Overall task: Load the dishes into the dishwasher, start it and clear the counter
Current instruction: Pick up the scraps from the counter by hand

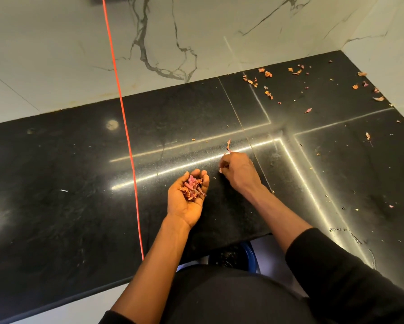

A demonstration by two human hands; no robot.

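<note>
1. The scene is dim and warm. The black counter (56,183) stays dark, while the marble wall (56,54) across the top is softly and evenly lit.
2. Bright strip reflections cross the counter's centre and bend toward the lower right. A small round glare spot sits left of centre.
3. A darker patch lies beneath the forearms at lower centre.
4. The centre is crisp: dry scraps (192,187) cupped in the left hand (187,202) and a single scrap (228,145) pinched by the right hand (239,170) show clear edges.
5. Wide-angle distortion curves the counter's edges near the borders.

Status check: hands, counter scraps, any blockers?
Left hand cups peel pile. Right hand pinches one peel. Loose peels litter counter far right. Red cord hangs left, clear of hands.
</note>
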